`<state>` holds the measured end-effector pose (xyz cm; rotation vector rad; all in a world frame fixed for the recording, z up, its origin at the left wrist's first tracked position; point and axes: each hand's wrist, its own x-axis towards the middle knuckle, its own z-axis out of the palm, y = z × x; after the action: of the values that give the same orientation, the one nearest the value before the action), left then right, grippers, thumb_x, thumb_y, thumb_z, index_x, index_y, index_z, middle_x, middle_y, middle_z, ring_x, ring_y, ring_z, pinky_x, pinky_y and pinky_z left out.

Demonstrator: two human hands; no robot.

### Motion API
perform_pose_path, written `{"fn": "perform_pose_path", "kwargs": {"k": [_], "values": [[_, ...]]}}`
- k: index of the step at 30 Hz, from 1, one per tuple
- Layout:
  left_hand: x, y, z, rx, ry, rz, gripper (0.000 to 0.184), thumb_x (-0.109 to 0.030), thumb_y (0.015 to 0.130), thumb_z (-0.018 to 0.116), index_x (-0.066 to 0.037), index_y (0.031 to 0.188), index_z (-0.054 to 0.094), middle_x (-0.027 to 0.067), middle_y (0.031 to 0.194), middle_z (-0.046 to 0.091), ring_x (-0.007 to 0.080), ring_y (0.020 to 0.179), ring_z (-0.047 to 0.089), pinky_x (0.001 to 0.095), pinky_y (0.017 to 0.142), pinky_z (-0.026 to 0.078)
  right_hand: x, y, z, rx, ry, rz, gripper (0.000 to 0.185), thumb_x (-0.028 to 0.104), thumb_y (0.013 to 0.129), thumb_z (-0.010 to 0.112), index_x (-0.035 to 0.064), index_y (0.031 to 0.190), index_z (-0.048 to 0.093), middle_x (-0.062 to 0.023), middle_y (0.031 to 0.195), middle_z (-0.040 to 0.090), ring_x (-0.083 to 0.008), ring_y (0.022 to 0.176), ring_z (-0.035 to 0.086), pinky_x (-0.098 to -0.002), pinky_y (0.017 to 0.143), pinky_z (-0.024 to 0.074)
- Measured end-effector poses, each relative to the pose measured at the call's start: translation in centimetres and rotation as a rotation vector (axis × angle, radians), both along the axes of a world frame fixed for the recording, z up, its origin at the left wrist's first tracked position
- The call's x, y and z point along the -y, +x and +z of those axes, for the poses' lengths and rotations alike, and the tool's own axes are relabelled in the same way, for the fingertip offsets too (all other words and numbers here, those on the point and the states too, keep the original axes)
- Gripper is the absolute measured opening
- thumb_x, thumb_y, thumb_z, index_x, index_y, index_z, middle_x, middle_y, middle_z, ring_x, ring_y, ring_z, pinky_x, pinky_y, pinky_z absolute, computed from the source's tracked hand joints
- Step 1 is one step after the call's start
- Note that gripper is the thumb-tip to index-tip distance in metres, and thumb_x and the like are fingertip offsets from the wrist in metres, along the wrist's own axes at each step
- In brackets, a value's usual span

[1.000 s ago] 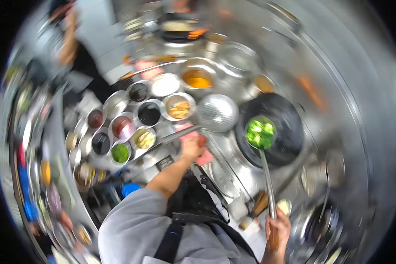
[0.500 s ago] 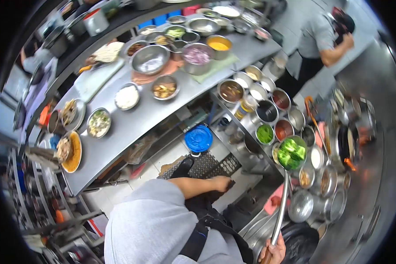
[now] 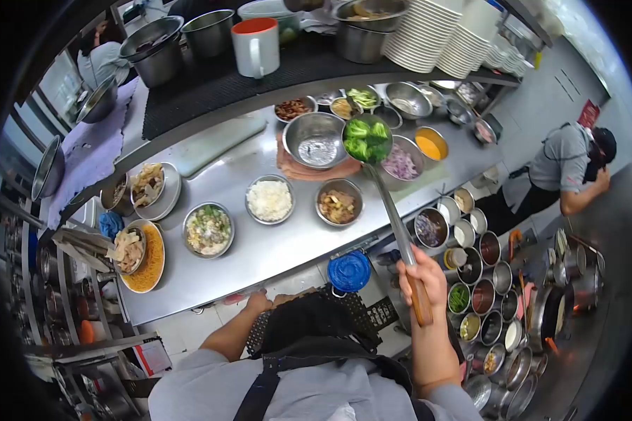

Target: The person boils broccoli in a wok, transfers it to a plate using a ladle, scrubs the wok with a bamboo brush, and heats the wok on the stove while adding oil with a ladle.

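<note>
My right hand (image 3: 425, 275) is closed around the wooden handle of a long metal ladle (image 3: 392, 214). Green broccoli (image 3: 367, 139) fills the ladle's bowl, which hangs over the counter between an empty-looking steel bowl (image 3: 316, 144) and a pot of chopped purple onion (image 3: 402, 163). Low at my left side, my left hand (image 3: 260, 302) is near the counter's front edge, and its fingers are too small and unclear to read. Closest on the counter are a bowl of meat pieces (image 3: 338, 203) and a bowl of white shreds (image 3: 270, 201).
A steel counter (image 3: 288, 242) runs across, under a shelf (image 3: 274, 91) with a mug (image 3: 256, 48) and stacked white bowls (image 3: 421, 35). Seasoning pots (image 3: 483, 295) crowd the right side. A co-worker (image 3: 567, 168) stands at the far right. A blue lidded bucket (image 3: 349, 271) is on the floor.
My view has turned from the stove toward the counter. The right hand has carried the ladle of broccoli from beside the seasoning pots to above the counter. My left arm has swung out to the left.
</note>
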<state>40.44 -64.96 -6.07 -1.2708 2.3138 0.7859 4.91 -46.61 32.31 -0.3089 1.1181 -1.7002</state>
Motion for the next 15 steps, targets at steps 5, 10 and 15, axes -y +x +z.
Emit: {"fn": "perform_pose_path", "kwargs": {"k": [5, 10, 15], "values": [[-1.9, 4.2, -2.8, 0.154, 0.252, 0.189, 0.054, -0.032, 0.074, 0.058, 0.004, 0.115, 0.059, 0.0270, 0.117, 0.059, 0.0371, 0.112, 0.057, 0.0420, 0.096, 0.046, 9.3, -2.8, -6.7, -1.060, 0.335, 0.246, 0.063, 0.002, 0.075, 0.057, -0.0042, 0.135, 0.038, -0.0140, 0.085, 0.059, -0.0256, 0.062, 0.062, -0.0385, 0.055, 0.0525], [-2.6, 4.3, -7.0, 0.273, 0.255, -0.245, 0.053, -0.028, 0.069, 0.059, 0.003, 0.112, 0.061, 0.0239, 0.116, 0.060, 0.0354, 0.110, 0.059, 0.0400, 0.094, 0.048, 10.3, -4.4, -10.3, -1.774, 0.543, 0.288, 0.070, 0.003, 0.072, 0.061, -0.0016, 0.137, 0.036, -0.0206, 0.092, 0.058, -0.0391, 0.075, 0.062, -0.0452, 0.066, 0.0519], [0.1, -3.5, -2.2, 0.154, 0.267, -0.075, 0.056, -0.028, 0.070, 0.059, 0.001, 0.118, 0.059, 0.0233, 0.118, 0.060, 0.0354, 0.110, 0.058, 0.0388, 0.096, 0.047, 6.6, -4.9, -10.2, -1.636, 0.528, 0.113, 0.073, 0.001, 0.073, 0.062, 0.0009, 0.140, 0.032, -0.0207, 0.098, 0.055, -0.0401, 0.078, 0.062, -0.0463, 0.068, 0.0507]]}}
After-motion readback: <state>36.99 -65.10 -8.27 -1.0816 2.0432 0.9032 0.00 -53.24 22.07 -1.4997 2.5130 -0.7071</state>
